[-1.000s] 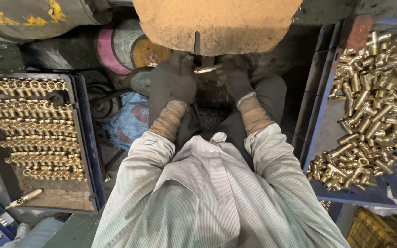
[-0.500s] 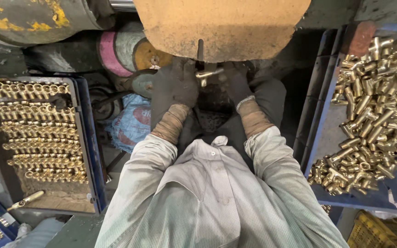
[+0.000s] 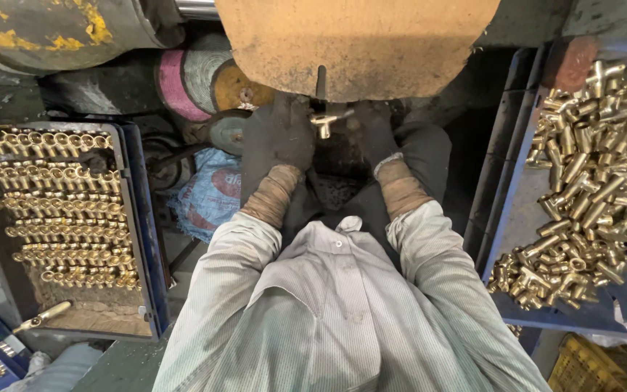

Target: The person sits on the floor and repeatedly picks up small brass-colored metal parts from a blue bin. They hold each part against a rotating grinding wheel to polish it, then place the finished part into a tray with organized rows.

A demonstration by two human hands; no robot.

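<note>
Fitting, brass, pinched between gloved left hand and right hand just under the buffing wheel; a loose pinch could let the wheel snatch it or catch a glove.

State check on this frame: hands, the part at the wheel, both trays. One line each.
left hand: gloved, gripping the brass fitting
right hand: gloved, gripping the same fitting
brass fitting: held at the wheel's lower edge
buffing wheel: tan-coated; spin cannot be told
left tray: fittings in neat rows
right tray: fittings heaped loose
</note>
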